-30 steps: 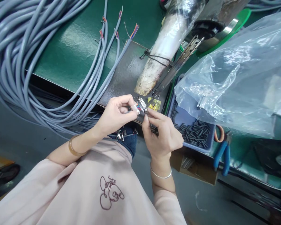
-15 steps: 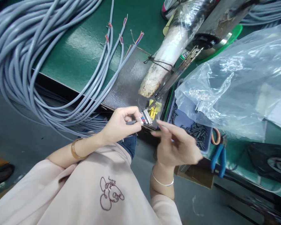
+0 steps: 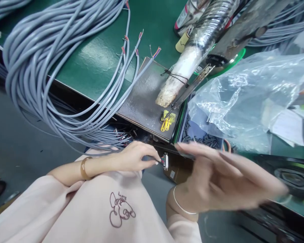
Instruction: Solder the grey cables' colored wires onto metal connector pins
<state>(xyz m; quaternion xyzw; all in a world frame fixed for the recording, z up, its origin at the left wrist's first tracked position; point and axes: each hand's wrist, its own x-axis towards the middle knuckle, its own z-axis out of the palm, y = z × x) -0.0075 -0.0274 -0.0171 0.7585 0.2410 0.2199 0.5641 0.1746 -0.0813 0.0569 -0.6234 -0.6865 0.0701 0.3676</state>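
My left hand (image 3: 136,157) sits low in front of my lap, fingers pinched on the end of a grey cable whose coloured wires run into a small metal connector (image 3: 165,161). My right hand (image 3: 218,179) is off to the right, fingers stretched out and smeared by motion, holding nothing. It hovers in front of the blue tray (image 3: 192,126) of small black parts. A dark metal plate (image 3: 144,91) with yellow clips (image 3: 167,121) lies on the green bench just above my hands.
A big coil of grey cables (image 3: 40,60) drapes over the bench's left edge, its stripped ends (image 3: 139,44) lying on the green mat. A wrapped machine arm (image 3: 192,64) reaches down to the plate. A crumpled clear plastic bag (image 3: 248,101) covers the right side.
My left hand dropped from the plate's edge toward my lap with the connector. My right hand let go of the connector and swung out to the right, fingers spread.
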